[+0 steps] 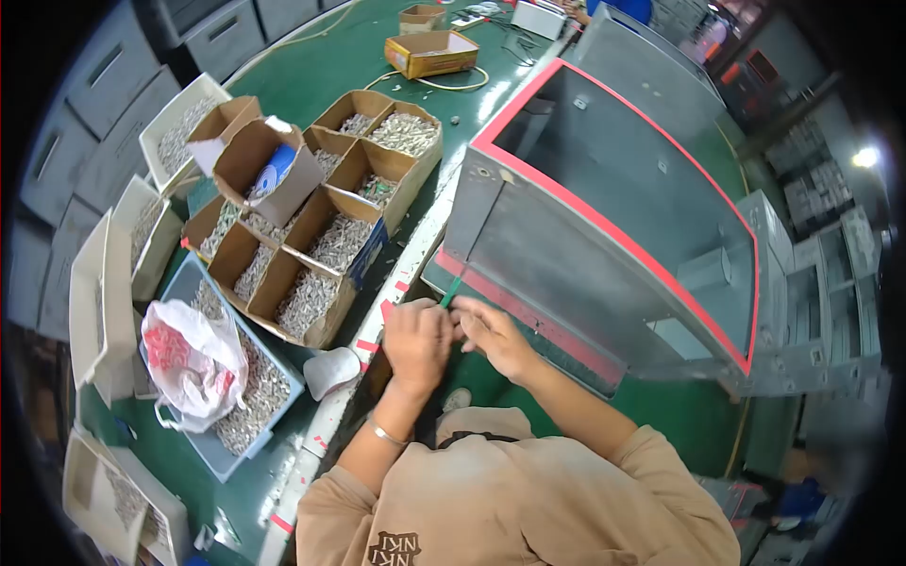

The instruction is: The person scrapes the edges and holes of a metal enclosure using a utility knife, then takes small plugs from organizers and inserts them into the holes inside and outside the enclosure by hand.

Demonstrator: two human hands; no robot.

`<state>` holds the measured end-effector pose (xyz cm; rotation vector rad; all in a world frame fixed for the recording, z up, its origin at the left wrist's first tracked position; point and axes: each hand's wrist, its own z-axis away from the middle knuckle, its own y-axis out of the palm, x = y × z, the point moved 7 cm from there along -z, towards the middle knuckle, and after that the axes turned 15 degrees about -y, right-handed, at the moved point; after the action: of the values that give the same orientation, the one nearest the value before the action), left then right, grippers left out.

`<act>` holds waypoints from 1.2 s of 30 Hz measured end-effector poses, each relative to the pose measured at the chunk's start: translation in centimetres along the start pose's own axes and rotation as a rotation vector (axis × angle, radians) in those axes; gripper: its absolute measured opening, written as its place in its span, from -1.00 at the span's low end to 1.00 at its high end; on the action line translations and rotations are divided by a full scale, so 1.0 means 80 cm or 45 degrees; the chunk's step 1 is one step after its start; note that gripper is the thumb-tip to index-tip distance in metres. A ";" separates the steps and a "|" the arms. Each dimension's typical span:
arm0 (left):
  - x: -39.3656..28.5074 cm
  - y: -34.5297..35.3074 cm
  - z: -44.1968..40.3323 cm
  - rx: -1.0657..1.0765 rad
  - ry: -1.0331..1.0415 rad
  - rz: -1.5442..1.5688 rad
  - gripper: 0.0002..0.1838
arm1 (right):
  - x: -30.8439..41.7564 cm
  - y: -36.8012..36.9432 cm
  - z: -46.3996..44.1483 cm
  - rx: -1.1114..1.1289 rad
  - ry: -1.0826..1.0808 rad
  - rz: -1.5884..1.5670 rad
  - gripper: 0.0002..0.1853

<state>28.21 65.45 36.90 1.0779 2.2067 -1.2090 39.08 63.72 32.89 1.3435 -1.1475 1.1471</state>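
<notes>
My left hand [417, 341] is closed around a green-handled tool [452, 291], whose thin tip points up toward the lower corner of a grey metal cabinet [557, 269]. Red edging runs around the cabinet's opening. Close beside it, my right hand [494, 338] has its fingers bent and partly apart, near the lower end of the tool; nothing is visible in it. To the left of my hands stands a divided cardboard box [362, 203] with small metal parts in its compartments.
A blue bin [294, 385] of metal parts holds a white plastic bag [203, 377]. White trays [87, 311] stand farther left. A white cup-like piece [330, 371] lies at the bench edge. A yellow box [415, 64] is at the back; a person in blue [628, 9] is beyond.
</notes>
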 end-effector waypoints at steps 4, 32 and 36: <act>-0.020 0.021 -0.018 0.029 0.136 0.124 -0.80 | -0.001 -0.021 -0.022 -0.131 -0.011 0.063 -0.70; 0.110 -0.006 -0.026 0.549 -0.213 0.754 -0.93 | 0.104 -0.033 -0.093 -0.772 0.028 1.872 -0.79; 0.113 0.000 -0.027 0.650 -0.319 0.773 -0.94 | 0.063 -0.030 -0.107 -0.977 -0.100 1.566 -0.76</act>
<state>22.62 71.21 32.16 1.5379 1.2588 -1.5291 41.48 72.11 38.21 -0.0227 -2.2762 1.1955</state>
